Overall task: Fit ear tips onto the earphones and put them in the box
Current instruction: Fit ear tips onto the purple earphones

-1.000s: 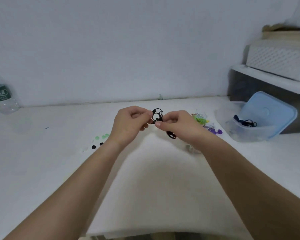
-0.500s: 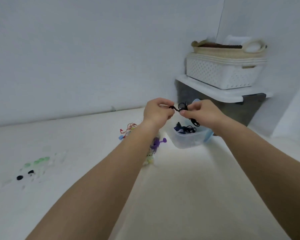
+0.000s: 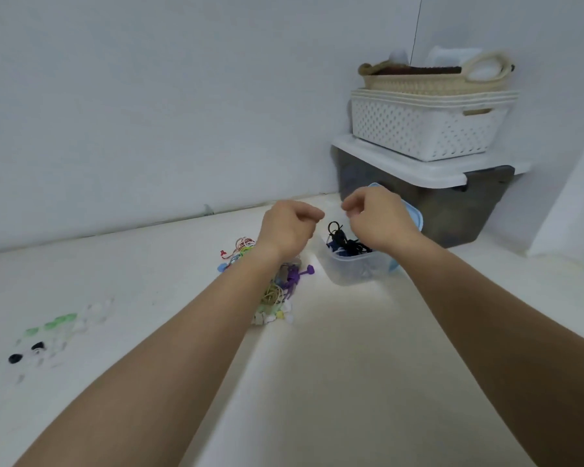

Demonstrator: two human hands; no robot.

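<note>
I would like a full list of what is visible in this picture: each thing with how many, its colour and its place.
table: one, white, under everything
box: one, clear, on the table below the hands
lid: one, light blue, behind the box
earphones: number unclear, black and dark blue, inside the box
pile of earphones: many, mixed colours, left of the box
ear tips: several, green, black and clear, far left on the table
storage bin: one, dark with white lid, back right
plastic basket: one, white, on the bin
woven basket: one, beige, on the plastic basket
left hand: fingers curled, left of the box
right hand: fingers curled, above the box
</note>
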